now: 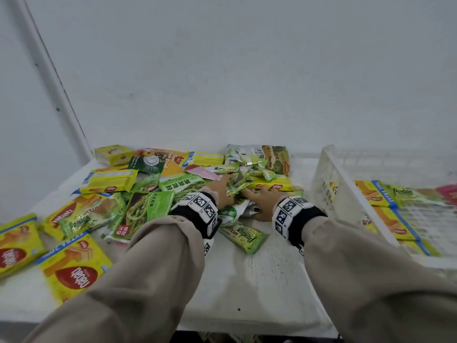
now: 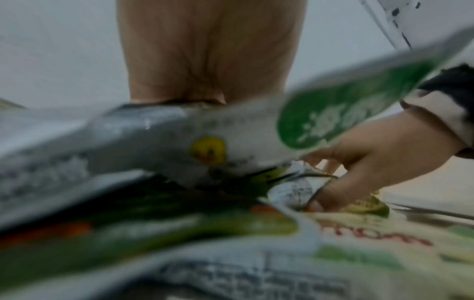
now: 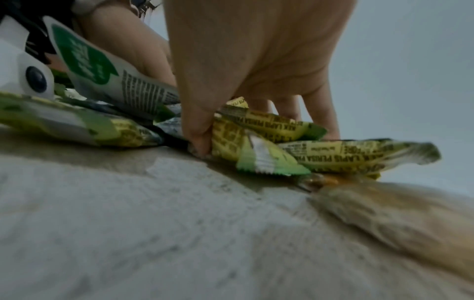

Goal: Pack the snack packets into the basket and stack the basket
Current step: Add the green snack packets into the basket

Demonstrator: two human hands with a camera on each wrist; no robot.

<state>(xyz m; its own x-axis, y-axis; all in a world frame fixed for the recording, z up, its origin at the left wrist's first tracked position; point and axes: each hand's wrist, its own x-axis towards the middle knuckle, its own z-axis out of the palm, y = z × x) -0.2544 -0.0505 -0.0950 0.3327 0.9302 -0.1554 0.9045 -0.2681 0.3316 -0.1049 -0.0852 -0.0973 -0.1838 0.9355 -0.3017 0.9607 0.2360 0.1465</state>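
Snack packets (image 1: 146, 206) litter the worktop (image 1: 267, 273); the left hand (image 1: 218, 191) presses flat, the right hand (image 3: 251, 67) pinches small yellow wrappers (image 3: 269, 130). Light, crinkly and slippery, best gathered by handfuls toward the basket (image 1: 329, 169).

Snack packets (image 1: 106, 180) glossy plastic film; basket (image 1: 329, 169) translucent plastic; table (image 1: 259, 280) matt, perhaps rough painted wood.

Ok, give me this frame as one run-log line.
stage: gathering | left hand: in packet pile | right hand: grips small yellow packets | basket: right, part filled | table: many packets loose
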